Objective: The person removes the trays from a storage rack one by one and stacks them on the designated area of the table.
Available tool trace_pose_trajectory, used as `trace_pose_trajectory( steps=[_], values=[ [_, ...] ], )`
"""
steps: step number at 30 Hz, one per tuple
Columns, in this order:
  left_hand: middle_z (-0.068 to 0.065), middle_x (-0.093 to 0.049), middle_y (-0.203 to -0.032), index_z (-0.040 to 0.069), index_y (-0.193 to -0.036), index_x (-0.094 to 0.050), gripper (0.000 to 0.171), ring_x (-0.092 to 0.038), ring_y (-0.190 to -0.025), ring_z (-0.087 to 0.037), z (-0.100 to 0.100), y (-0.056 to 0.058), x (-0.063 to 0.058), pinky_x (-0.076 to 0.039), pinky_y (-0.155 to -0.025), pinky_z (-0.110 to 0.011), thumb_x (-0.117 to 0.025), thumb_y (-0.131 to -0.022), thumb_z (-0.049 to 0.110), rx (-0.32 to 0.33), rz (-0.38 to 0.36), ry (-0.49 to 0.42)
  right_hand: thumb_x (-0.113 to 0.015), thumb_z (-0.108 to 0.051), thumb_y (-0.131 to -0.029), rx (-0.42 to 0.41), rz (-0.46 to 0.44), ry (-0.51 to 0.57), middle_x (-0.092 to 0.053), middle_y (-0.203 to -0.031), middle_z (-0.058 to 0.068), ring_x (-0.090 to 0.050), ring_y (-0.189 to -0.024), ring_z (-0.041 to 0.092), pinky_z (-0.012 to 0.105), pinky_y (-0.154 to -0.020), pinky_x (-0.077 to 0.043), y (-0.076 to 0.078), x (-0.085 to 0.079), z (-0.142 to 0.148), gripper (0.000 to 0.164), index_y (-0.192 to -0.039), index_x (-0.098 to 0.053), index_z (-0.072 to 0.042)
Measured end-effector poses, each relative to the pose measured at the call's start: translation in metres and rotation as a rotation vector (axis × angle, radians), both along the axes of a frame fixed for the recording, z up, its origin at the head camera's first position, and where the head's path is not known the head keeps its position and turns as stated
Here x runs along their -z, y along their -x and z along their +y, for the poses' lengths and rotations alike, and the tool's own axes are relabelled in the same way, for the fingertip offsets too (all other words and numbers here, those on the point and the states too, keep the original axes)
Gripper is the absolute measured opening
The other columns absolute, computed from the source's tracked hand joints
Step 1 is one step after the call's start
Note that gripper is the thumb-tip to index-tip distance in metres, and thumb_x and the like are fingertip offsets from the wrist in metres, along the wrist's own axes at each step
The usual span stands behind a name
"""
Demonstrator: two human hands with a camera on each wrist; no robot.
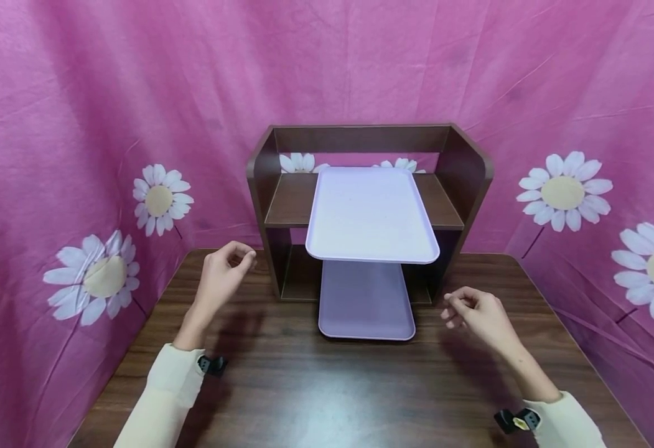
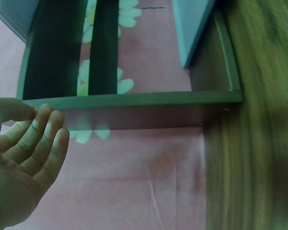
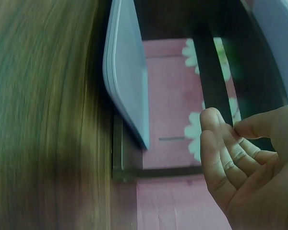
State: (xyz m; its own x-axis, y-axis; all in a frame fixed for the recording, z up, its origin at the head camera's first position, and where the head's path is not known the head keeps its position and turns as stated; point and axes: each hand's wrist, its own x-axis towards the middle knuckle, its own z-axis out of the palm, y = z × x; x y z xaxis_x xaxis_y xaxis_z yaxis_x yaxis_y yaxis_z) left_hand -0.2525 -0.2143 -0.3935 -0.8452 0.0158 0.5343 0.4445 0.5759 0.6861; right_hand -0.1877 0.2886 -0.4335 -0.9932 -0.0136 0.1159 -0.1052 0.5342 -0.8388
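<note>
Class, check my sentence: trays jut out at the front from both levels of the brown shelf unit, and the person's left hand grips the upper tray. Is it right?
Not quite. The left hand does not grip the upper tray; the head view shows it holding nothing, apart from the tray. Trays do jut out from both levels of the brown shelf unit.

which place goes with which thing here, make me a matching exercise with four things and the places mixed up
Things:
1. upper lilac tray
2. lower lilac tray
3. left hand
4. brown shelf

Places:
A. off the shelf's left side, fingers holding nothing
B. standing on the wood-grain table
C. jutting from the shelf's lower opening
D. jutting from the shelf's upper level

Pairs: 1-D, 2-C, 3-A, 4-B
</note>
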Motion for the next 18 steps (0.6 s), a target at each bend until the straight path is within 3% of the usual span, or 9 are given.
trace_pose_trajectory(
  steps=[5,11,18],
  values=[
    [-0.014,-0.077,-0.081,0.004,-0.097,-0.075,0.008,-0.068,-0.069,-0.012,0.008,0.001,-0.011,-0.049,-0.062,-0.014,-0.072,-0.102,0.010,0.002,-0.004,-0.044,-0.057,-0.007,-0.109,-0.015,-0.060,0.102,-0.079,-0.087,0.021,-0.074,-0.063,0.014,0.037,-0.059,-0.064,-0.003,0.001,-0.014,0.024,-0.117,-0.062,0.015],
    [-0.016,-0.077,-0.080,0.003,-0.095,-0.075,0.006,-0.064,-0.067,-0.007,0.016,0.004,-0.020,-0.045,-0.060,-0.013,-0.073,-0.099,0.007,-0.034,0.020,-0.076,-0.054,-0.005,-0.109,-0.042,-0.143,0.189,-0.078,-0.086,0.017,-0.073,-0.064,0.015,0.034,-0.059,-0.064,-0.006,0.007,-0.030,0.023,-0.118,-0.059,0.015],
    [-0.020,-0.078,-0.085,0.001,-0.098,-0.074,0.006,-0.072,-0.073,-0.026,0.022,0.007,-0.026,-0.050,-0.064,-0.011,-0.072,-0.099,0.007,-0.046,0.023,-0.123,-0.051,-0.001,-0.107,-0.090,-0.196,0.238,-0.077,-0.087,0.020,-0.073,-0.064,0.018,0.034,-0.058,-0.063,-0.008,0.021,-0.046,0.023,-0.117,-0.060,0.018]
  ],
)
